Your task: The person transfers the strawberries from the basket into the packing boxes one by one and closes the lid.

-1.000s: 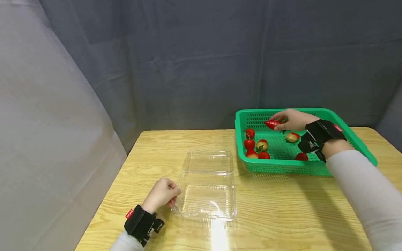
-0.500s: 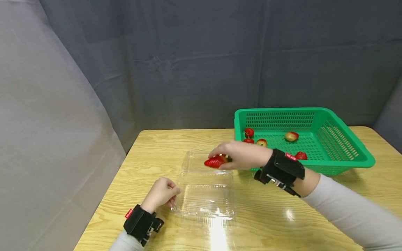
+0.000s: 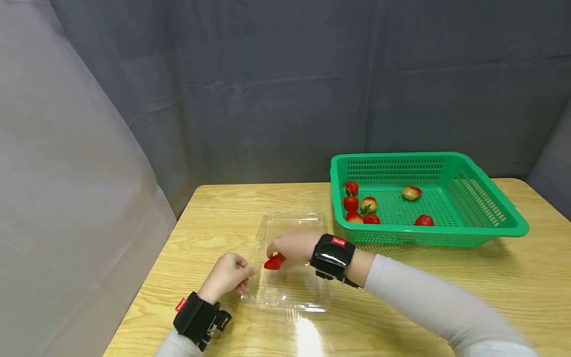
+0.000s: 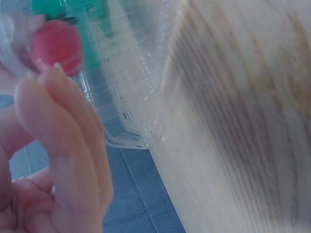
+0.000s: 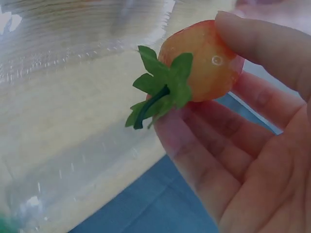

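A strawberry (image 3: 274,261) with a red tip is held by my right hand (image 3: 295,246) over the near part of a clear plastic clamshell box (image 3: 308,302). The right wrist view shows this strawberry's (image 5: 204,63) pale orange shoulder and green leaves, with the thumb on one side and fingers on the other. At the box's left edge, my left hand (image 3: 227,273) pinches the rim between thumb and curled fingers. The left wrist view has the left hand's fingers (image 4: 68,145) beside the clear wall, with the strawberry blurred beyond them.
A green plastic basket (image 3: 428,230) stands at the back right of the wooden table (image 3: 232,208). Several strawberries (image 3: 351,203) cluster in its left end, and others (image 3: 411,193) lie apart. Grey cloth (image 3: 267,99) hangs behind the table and at the left.
My right hand has carried the strawberry from above the green basket, leftward and toward me, to over the clear box. The left hand has stayed at the box's left edge.
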{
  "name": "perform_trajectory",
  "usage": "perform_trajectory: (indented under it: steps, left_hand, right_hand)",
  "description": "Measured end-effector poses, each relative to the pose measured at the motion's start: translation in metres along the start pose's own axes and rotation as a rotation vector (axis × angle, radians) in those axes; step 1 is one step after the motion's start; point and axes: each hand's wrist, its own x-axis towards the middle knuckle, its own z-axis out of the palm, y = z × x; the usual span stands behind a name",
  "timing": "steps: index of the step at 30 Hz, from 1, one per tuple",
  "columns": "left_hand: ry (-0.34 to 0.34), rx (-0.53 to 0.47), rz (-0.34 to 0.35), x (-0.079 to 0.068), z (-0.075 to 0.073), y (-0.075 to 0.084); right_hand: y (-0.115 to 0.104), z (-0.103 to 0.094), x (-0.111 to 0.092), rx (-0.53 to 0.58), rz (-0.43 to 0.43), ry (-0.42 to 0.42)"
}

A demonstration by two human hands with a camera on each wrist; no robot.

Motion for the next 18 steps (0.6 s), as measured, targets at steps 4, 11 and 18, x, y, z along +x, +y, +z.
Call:
perform_trajectory:
  steps: [4,11,18]
  left_hand:
    - [0.000,-0.004,0.006,0.000,0.001,-0.001]
    - [-0.006,-0.009,0.001,0.000,0.002,-0.002]
    - [-0.003,0.003,0.006,-0.001,0.000,0.000]
  right_hand:
    - [-0.003,0.012,0.011,-0.023,0.052,-0.045]
    - [-0.002,0.031,0.018,-0.048,0.074,-0.081]
    - [-0.003,0.032,0.019,-0.052,0.060,-0.061]
